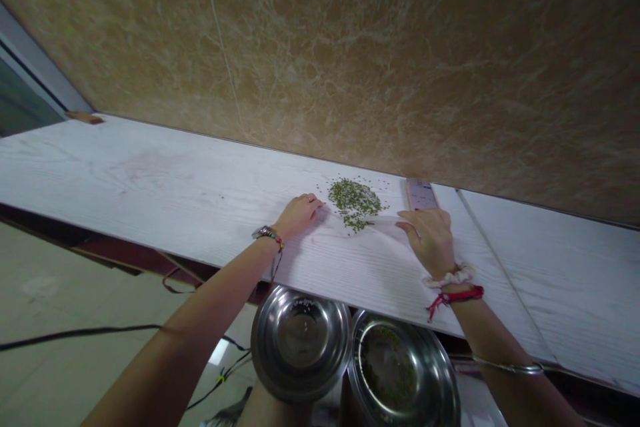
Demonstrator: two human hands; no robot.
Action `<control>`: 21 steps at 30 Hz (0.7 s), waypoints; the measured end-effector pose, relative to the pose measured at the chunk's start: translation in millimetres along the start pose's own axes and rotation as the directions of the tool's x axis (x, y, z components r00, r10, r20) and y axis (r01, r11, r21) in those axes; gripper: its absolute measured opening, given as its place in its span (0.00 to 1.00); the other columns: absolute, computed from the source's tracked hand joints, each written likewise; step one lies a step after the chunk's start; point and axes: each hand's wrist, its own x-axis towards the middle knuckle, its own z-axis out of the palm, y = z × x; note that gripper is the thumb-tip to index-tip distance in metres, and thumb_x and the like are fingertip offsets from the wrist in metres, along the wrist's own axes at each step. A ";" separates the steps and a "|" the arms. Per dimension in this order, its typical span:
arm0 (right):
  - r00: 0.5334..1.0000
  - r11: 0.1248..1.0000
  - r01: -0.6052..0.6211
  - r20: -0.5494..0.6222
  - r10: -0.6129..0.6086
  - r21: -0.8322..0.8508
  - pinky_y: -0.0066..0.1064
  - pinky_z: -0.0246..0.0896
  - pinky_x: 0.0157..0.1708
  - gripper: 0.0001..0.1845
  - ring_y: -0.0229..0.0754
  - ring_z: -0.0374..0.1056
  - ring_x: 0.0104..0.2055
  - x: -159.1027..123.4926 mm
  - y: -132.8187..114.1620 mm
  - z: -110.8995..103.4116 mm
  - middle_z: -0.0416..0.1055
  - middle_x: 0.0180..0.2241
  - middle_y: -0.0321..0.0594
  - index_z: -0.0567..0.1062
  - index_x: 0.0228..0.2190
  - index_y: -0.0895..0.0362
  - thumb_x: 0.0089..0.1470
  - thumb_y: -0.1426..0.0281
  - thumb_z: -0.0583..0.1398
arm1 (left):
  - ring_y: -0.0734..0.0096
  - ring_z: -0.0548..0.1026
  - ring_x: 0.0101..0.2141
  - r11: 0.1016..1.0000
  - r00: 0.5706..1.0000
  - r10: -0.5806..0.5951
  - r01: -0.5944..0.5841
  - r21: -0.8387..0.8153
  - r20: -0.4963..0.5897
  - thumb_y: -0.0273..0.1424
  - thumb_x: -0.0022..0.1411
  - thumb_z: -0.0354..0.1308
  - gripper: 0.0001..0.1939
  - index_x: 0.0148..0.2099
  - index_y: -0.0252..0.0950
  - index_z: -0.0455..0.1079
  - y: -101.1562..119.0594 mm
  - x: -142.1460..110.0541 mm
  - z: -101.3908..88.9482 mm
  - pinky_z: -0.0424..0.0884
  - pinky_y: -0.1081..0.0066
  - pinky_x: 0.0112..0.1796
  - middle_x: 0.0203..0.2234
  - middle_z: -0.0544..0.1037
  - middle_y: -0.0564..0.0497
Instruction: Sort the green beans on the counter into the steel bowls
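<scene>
Risk, as judged: the loose heap of small green bean-like grains could scatter, strays rolling off the white wood-grain surface, if either hand knocks it sharply. Heap lies between the hands: just beside the left hand, fingers loosely bent, grip unclear; near the right hand, seemingly pinching a thin, pale translucent strip.

I note brown marble-patterned wall panels, a white wood-grain counter along them, pale, glossy floor below.
</scene>
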 end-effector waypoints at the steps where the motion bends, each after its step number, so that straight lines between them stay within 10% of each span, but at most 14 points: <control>1: 1.000 1.000 0.015 0.000 -0.015 0.011 0.36 0.56 0.38 0.09 0.41 0.68 0.31 0.3 0.0 1.8 0.76 0.26 0.37 0.75 0.31 0.54 0.57 0.67 0.55 | 0.63 0.72 0.41 1.000 1.000 0.002 -0.003 -0.011 -0.014 0.20 0.57 0.47 0.16 0.45 0.32 0.70 -0.7 2.9 1.5 0.69 0.64 0.45 0.40 0.74 0.43; 21: 0.995 0.994 -0.096 -0.025 0.097 0.050 0.36 0.55 0.39 0.06 0.41 0.66 0.34 -17.5 -8.8 13.8 0.73 0.27 0.37 0.74 0.31 0.53 0.55 0.71 0.57 | 0.66 0.73 0.38 0.969 0.992 -0.047 0.017 -0.245 -0.116 0.22 0.57 0.47 0.13 0.39 0.34 0.72 -23.4 22.3 10.9 0.69 0.66 0.44 0.35 0.77 0.46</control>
